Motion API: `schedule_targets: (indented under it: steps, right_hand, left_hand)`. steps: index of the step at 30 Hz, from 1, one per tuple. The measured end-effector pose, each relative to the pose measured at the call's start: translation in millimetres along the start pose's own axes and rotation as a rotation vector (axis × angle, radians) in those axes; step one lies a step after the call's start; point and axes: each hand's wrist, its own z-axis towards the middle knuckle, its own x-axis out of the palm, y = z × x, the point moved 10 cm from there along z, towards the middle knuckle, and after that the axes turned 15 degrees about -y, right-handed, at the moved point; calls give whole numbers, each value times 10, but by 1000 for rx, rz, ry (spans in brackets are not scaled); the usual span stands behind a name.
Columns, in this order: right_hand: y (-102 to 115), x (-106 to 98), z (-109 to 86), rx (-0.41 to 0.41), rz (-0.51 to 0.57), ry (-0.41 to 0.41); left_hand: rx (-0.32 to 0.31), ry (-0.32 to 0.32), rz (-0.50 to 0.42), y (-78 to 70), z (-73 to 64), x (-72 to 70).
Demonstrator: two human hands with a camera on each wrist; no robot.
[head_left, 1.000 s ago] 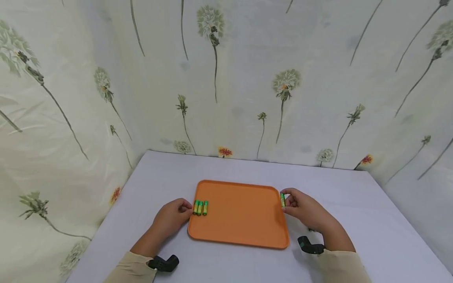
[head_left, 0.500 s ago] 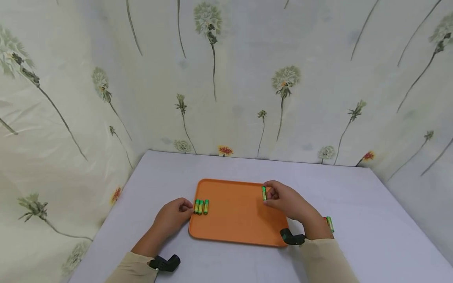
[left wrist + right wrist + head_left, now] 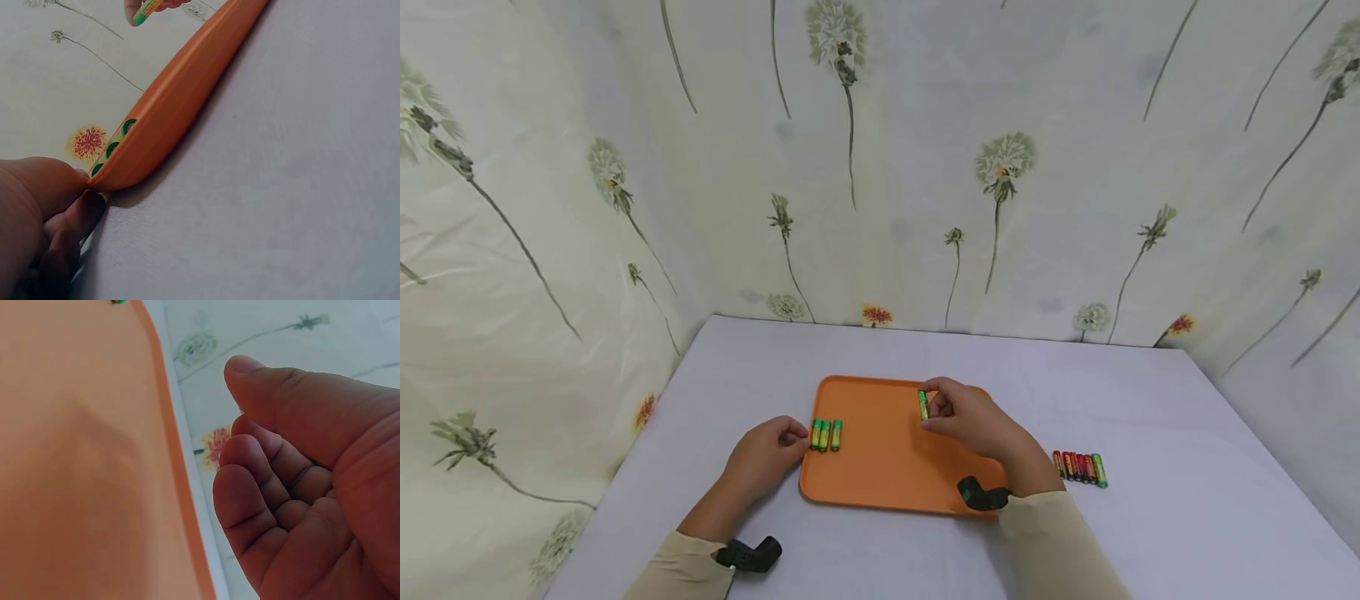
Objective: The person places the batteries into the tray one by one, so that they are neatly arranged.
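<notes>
An orange tray (image 3: pixel 880 471) lies on the table. Three green batteries (image 3: pixel 825 436) stand side by side along its left part, the third slightly apart. My left hand (image 3: pixel 763 457) pinches the tray's left rim beside them; the left wrist view shows thumb and fingers (image 3: pixel 78 212) at that edge. Over the tray's upper middle, my right hand (image 3: pixel 973 417) holds another green battery (image 3: pixel 924 405) by its ends between thumb and finger. That battery also appears at the top of the left wrist view. In the right wrist view my hand (image 3: pixel 300 487) hides it.
Right of the tray, a row of several red batteries (image 3: pixel 1078 467) ends with a green battery (image 3: pixel 1099 471). White cloth (image 3: pixel 865 558) covers the table. A floral-printed curtain (image 3: pixel 910 150) hangs behind and at the sides.
My right hand has carried the green battery leftward from the tray's right edge to over its middle, uncovering the row of batteries on the right. The left hand stays put.
</notes>
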Motion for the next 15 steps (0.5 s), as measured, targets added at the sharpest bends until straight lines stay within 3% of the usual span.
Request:
schedule_targets:
  steps: [15]
  right_hand:
    - [184,338,122,-30,-35,43]
  left_hand:
    - [11,-6,5,2,24,0]
